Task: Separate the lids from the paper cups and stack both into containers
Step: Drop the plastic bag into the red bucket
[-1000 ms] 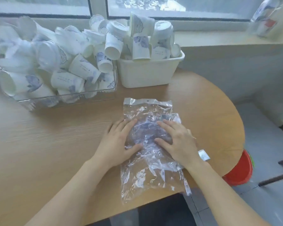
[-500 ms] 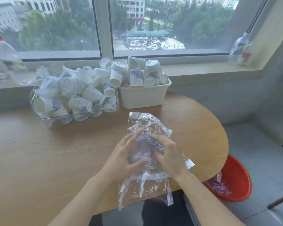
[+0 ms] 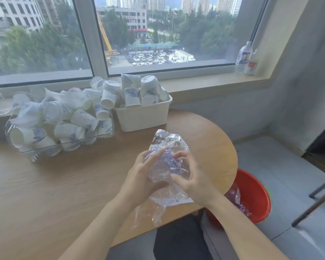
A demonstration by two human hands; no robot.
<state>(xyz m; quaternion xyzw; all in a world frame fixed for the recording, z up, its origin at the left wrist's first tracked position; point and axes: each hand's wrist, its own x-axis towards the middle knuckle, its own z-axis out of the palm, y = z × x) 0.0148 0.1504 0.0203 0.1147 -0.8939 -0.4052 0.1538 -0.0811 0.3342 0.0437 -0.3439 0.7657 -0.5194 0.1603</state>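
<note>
Head view: a rounded wooden surface (image 3: 45, 184) is set against a wide window at the top of the frame. At centre, a crumpled clear plastic bag (image 3: 165, 147) is clamped between the left hand (image 3: 141, 181) and the right hand (image 3: 193, 177), lifted off the wood. Paper cups (image 3: 83, 119) are heaped in a clear bin (image 3: 109, 132) at left and a white tub (image 3: 144, 119) beside it. A red basin (image 3: 257, 196) is seen on the floor, lower right.

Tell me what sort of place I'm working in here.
Probably an upper-floor room, maybe an office or flat: a wooden table against a big window overlooking a car park and towers, bottles on the sill, and a red basin on the floor.
</note>
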